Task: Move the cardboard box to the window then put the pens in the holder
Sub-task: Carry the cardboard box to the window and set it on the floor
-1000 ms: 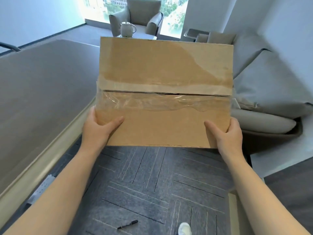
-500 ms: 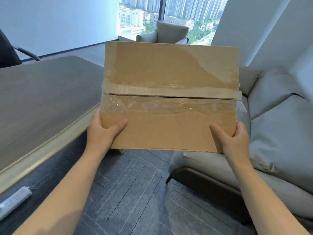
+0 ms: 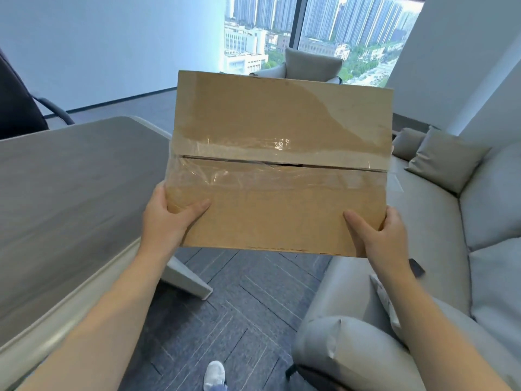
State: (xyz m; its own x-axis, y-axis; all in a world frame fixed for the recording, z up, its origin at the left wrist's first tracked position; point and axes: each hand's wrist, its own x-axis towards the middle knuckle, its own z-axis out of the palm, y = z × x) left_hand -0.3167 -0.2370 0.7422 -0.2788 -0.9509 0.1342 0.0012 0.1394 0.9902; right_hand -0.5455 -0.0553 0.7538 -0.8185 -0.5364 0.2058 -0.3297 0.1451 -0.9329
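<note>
I hold a brown cardboard box (image 3: 282, 128) in the air in front of me, its top flaps sealed with clear tape along the middle seam. My left hand (image 3: 166, 218) grips its near left corner, thumb on top. My right hand (image 3: 377, 235) grips its near right corner the same way. The window (image 3: 324, 26) with a city view lies straight ahead beyond the box. No pens and no holder are in view.
A large grey table (image 3: 64, 193) runs along my left, its white leg (image 3: 186, 280) near my path. A grey sofa (image 3: 439, 263) with cushions fills the right. A grey armchair (image 3: 310, 64) stands by the window. A dark office chair (image 3: 17, 103) is at far left.
I have walked forward with the box between the table and the sofa, toward the window. The pen on the floor has left view. Both hands keep the same grip.
</note>
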